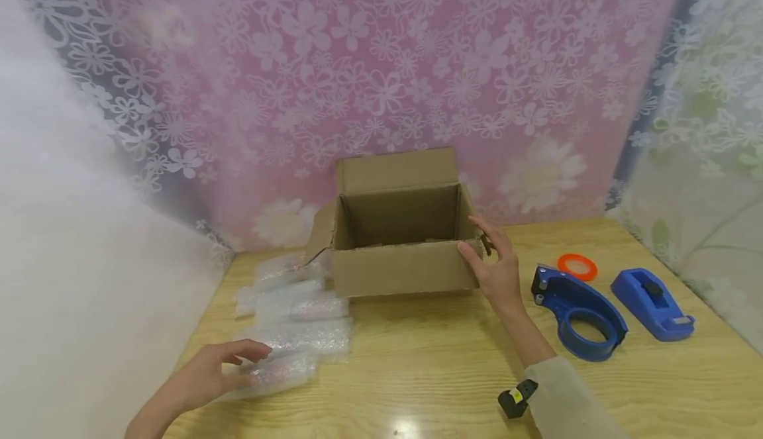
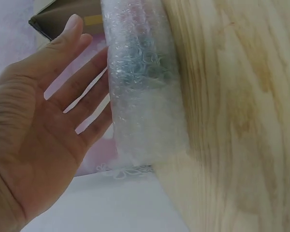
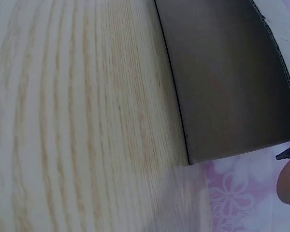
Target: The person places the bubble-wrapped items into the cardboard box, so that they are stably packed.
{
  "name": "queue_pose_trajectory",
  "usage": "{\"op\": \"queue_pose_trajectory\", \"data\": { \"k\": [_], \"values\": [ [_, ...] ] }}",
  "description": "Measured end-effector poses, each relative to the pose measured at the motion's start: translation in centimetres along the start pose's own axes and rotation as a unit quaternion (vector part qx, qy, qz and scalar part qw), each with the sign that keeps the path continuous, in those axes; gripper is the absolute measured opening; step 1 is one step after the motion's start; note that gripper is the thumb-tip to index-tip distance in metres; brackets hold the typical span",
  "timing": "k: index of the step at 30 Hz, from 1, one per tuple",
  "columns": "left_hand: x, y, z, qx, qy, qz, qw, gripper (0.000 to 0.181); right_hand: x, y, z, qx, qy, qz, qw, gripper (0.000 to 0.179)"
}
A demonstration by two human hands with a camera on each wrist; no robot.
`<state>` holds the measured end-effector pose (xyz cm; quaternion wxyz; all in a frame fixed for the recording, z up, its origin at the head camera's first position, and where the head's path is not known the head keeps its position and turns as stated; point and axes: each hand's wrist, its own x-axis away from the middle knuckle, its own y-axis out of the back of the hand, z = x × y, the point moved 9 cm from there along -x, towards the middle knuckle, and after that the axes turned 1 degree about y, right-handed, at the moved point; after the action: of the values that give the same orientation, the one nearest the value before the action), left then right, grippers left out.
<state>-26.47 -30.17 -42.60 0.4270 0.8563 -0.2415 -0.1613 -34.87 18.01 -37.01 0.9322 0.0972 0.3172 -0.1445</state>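
Note:
An open cardboard box [image 1: 405, 270] stands upright at the back middle of the table, its back and left flaps folded outward. My right hand [image 1: 499, 273] grips its front right corner, thumb at the front rim and fingers along the right side. Only a fingertip of that hand shows in the right wrist view, beside the box wall [image 3: 227, 82]. Left of the box lie several bubble-wrapped packages [image 1: 306, 336] in a row. My left hand [image 1: 208, 373] is at the nearest one [image 2: 145, 92], fingers spread and relaxed, fingertips right at its side.
To the right on the wooden table [image 1: 411, 353] lie a blue tape cutter [image 1: 587, 320], an orange tape ring [image 1: 577, 267] and a blue tape dispenser [image 1: 652, 306]. A floral curtain [image 1: 387, 81] hangs close behind the box, and a white sheet [image 1: 89, 227] borders the left side.

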Motion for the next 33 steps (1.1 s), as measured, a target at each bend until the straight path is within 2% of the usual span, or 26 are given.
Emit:
{"op": "queue_pose_trajectory", "data": {
  "k": [3, 10, 12, 20, 24, 33],
  "values": [
    [0.3, -0.4, 0.3, 0.005, 0.007, 0.013, 0.9999, 0.043, -0.1, 0.0, 0.0, -0.001, 0.002, 0.001, 1.0, 0.051],
    [0.8, -0.6, 0.5, -0.005, 0.043, 0.016, 0.9989, 0.052, -0.1, 0.0, 0.0, -0.001, 0.009, 0.002, 1.0, 0.05],
    [1.0, -0.8, 0.6, -0.006, 0.045, 0.019, 0.9988, 0.053, -0.1, 0.1, -0.1, 0.0, 0.007, 0.002, 1.0, 0.05],
    [1.4, -1.4, 0.5, 0.006, -0.004, 0.012, 0.9999, 0.062, -0.1, 0.0, 0.0, -0.009, 0.008, 0.004, 0.9999, 0.05],
    [1.5, -1.6, 0.8, 0.023, -0.008, 0.012, 0.9996, 0.063, -0.1, -0.2, 0.0, -0.012, 0.012, 0.008, 0.9998, 0.05],
    [1.1, -2.0, 0.5, 0.004, -0.039, -0.016, 0.9991, 0.06, -0.1, 0.1, 0.3, -0.006, 0.007, 0.006, 0.9999, 0.049]
  ]
}}
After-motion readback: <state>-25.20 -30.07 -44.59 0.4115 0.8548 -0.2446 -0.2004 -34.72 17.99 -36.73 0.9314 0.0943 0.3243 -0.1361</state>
